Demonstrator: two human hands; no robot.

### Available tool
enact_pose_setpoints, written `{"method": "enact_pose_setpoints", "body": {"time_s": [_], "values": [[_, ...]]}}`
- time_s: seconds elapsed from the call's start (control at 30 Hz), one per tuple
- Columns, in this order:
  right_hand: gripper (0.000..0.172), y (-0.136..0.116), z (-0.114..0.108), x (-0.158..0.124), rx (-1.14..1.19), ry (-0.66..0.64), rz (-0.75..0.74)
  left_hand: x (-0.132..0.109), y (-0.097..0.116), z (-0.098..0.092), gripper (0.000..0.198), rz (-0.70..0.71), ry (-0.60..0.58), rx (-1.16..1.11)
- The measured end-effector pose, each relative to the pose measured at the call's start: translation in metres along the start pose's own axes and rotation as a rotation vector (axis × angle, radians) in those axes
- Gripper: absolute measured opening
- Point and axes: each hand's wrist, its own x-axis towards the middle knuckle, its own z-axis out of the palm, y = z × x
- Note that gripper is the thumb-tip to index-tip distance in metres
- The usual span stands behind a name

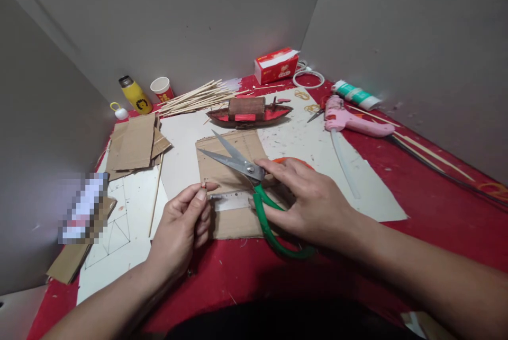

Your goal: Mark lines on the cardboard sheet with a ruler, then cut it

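Note:
My right hand point(313, 202) grips a pair of scissors point(260, 189) with one green and one orange handle; the blades stand apart and point to the upper left. My left hand point(184, 213) is closed in a pinch, with a tiny reddish-brown bit showing at the fingertips, too small to name. Under the scissors lies a piece of cardboard point(230, 223), and a clear ruler point(232, 200) rests across it, partly covered by my hands. Behind the cardboard sits a small model boat point(248, 109) with a brown roof and red deck.
At the back are wooden sticks point(198, 97), a paper cup point(162, 88), a yellow bottle point(137, 96) and a red tissue pack point(277, 66). A pink glue gun point(357, 122) and tape ring point(308, 79) lie right. Cardboard pieces point(133, 144) are stacked left. Grey walls point(198, 22) enclose the table.

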Motion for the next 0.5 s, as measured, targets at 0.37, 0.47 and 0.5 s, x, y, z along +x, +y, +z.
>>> {"method": "enact_pose_setpoints", "body": {"time_s": [0.37,0.47,0.5], "values": [[0.057,-0.0075,-0.0015,-0.005,0.131,-0.215,-0.041,-0.0017,0.0004,-0.0041,0.025,0.09,0.015,0.134],[0.057,-0.0084,-0.0035,-0.0047,0.124,-0.229,-0.044,-0.0044,-0.001,-0.0057,0.024,0.104,-0.033,0.137],[0.057,-0.0088,-0.004,-0.0046,0.123,-0.231,-0.046,-0.0046,-0.0019,-0.0059,0.026,0.116,-0.047,0.141]]}}
